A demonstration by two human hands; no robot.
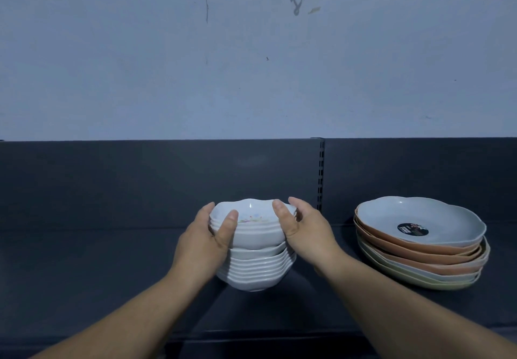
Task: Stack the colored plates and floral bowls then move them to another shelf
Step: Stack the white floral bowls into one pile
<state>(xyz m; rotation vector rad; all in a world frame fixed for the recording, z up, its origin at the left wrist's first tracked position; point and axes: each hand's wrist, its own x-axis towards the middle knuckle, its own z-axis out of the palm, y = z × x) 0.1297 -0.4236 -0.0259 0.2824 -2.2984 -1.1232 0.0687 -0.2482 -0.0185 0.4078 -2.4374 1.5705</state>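
Stack of white floral bowls (pixel 256 263) on dark shelf (pixel 112 260), centre of view, near the front. Left hand (pixel 208 239) and right hand (pixel 303 231) clasped on opposite sides of the upper few bowls (pixel 251 220) — thumbs hooked over the rim, fingers behind. Upper group tilted, nested in the lower ones. Pile of colored plates (pixel 422 242) to the right on same shelf, well apart — pale blue on top with dark round sticker (pixel 412 229), orange and green below.

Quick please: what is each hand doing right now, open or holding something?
Left hand: closed on the upper floral bowls, left side.
Right hand: closed on the same bowls, right side.
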